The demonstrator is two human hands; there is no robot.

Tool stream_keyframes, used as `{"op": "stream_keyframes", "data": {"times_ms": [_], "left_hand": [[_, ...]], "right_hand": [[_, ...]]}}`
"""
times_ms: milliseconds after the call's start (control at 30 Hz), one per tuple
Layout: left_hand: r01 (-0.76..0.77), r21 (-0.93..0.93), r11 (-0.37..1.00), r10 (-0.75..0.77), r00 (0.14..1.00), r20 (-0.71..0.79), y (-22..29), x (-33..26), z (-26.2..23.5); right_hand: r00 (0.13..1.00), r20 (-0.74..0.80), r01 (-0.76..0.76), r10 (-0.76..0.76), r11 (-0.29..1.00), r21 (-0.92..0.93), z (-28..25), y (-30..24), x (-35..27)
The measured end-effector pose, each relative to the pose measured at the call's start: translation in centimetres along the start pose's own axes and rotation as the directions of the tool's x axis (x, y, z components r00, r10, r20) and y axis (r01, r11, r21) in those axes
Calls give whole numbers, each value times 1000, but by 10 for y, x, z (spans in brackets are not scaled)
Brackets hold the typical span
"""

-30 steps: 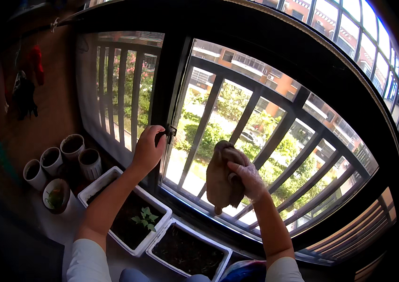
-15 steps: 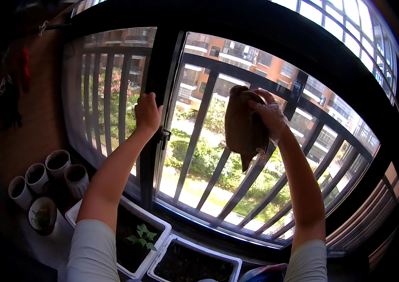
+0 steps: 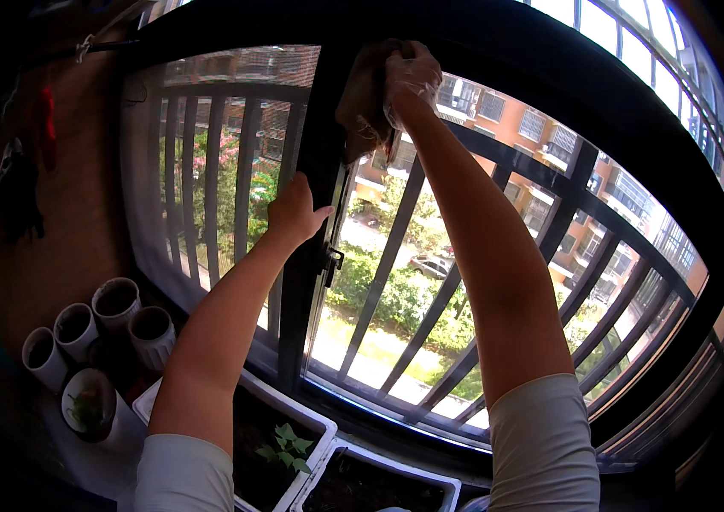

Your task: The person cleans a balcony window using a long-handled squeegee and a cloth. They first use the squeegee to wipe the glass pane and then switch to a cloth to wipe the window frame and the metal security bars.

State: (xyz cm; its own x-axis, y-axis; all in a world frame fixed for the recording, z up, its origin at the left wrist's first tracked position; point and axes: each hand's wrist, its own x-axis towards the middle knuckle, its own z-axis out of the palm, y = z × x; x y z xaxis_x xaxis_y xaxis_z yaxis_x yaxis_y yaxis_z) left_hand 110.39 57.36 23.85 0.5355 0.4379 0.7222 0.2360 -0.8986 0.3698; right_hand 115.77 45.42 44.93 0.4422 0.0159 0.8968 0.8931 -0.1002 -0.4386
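Observation:
My left hand (image 3: 296, 213) is closed on the dark upright frame (image 3: 300, 282) of the sliding window, thumb pointing right, above a small black latch (image 3: 333, 260). My right hand (image 3: 414, 78), in a clear plastic glove, reaches up to the upper left corner of the open window part. It grips a brownish cloth (image 3: 364, 107), which lies against the dark frame near the top and hangs down a little. Part of the cloth blends into the dark frame, so its far edge is hard to make out.
Dark railing bars (image 3: 384, 264) stand outside the window. Below it are white planter boxes, one with a small green plant (image 3: 287, 448), another with soil (image 3: 370, 488). Several white pots (image 3: 150, 337) sit at lower left. A red item (image 3: 46, 128) hangs on the left wall.
My right hand has carried the cloth up and left, from in front of the railing to the window frame's top corner. My left hand stays on the frame; the whole view has shifted slightly.

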Motion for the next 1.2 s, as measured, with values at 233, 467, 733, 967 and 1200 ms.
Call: {"op": "stream_keyframes", "data": {"times_ms": [233, 467, 733, 967, 1200], "left_hand": [[6, -61, 998, -4, 999, 40, -7, -3, 2], [-108, -205, 973, 101, 994, -42, -8, 7, 12], [-27, -492, 870, 52, 998, 37, -42, -1, 35], [186, -537, 823, -63, 969, 240, -56, 47, 28], [147, 72, 987, -156, 976, 155, 5, 21, -2]], "right_hand": [[991, 132, 38, 8, 937, -347, 37, 1, 12], [712, 590, 701, -380, 338, -628, 36, 49, -11], [628, 762, 197, 161, 914, -355, -2, 92, -166], [826, 563, 231, -22, 925, -301, 15, 58, -155], [801, 571, -53, 179, 972, -229, 21, 110, -238]]}}
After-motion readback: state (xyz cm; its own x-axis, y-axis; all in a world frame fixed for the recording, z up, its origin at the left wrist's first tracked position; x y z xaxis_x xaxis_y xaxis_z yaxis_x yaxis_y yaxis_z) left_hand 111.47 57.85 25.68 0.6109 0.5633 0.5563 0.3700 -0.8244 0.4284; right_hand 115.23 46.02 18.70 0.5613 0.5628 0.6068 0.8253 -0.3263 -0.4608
